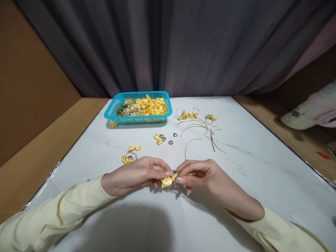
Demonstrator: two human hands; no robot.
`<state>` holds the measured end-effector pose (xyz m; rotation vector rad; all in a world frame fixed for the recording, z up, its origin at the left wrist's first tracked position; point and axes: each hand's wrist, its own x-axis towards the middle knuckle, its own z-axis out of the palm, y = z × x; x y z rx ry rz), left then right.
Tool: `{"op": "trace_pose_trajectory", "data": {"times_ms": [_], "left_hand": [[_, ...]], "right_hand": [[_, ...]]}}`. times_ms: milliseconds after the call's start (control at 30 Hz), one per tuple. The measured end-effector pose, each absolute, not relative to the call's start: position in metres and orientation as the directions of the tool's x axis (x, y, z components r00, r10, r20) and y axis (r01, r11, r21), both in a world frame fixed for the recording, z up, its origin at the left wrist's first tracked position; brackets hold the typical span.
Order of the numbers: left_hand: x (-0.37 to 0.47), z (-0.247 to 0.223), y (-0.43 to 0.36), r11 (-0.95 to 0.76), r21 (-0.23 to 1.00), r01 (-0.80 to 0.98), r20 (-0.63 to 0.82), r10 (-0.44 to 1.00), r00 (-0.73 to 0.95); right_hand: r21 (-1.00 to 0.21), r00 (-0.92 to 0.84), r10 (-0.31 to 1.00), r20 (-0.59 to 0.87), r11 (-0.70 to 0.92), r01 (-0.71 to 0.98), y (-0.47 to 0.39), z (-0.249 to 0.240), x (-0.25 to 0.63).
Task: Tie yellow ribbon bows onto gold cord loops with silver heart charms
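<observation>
A small yellow ribbon bow (168, 181) is pinched between my two hands, low over the white tabletop. My left hand (144, 173) grips its left side between thumb and fingers, and my right hand (201, 175) holds its right end the same way. Something dark and small shows at the fingertips, too hidden to name. From just behind my right hand a curved gold wire (189, 142) runs out on the table. Near my left wrist lie a yellow bow (134, 148) and a ring-shaped wire with a bow and a silver piece (127, 159).
Beyond my hands lie a bow (158, 139) and several silver heart beads (170, 142). A blue basket (169, 105) at the back holds many bows, beads and wires. Loose gold wires (213, 140) and wire rings with bows (210, 118) are at back right. A grey curtain (194, 49) hangs behind.
</observation>
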<state>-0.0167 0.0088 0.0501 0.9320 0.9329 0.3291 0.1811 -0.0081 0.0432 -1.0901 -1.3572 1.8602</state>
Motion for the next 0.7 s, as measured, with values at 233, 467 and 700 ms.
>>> {"op": "trace_pose_trajectory", "data": {"times_ms": [233, 467, 700], "left_hand": [[-0.018, 0.073, 0.002, 0.392, 0.876, 0.282, -0.473, 0.581, 0.662], [-0.022, 0.073, 0.001, 0.548, 0.805, 0.226, -0.548, 0.541, 0.638], [-0.020, 0.071, -0.001, 0.631, 0.758, 0.165, -0.600, 0.576, 0.555]], "right_hand": [[-0.902, -0.532, 0.797, -0.287, -0.412, -0.131, -0.008, 0.041, 0.188], [-0.759, -0.655, 0.678, -0.334, -0.606, -0.240, -0.008, 0.035, 0.189], [-0.833, -0.603, 0.733, -0.315, -0.518, -0.195, -0.008, 0.036, 0.189]]}}
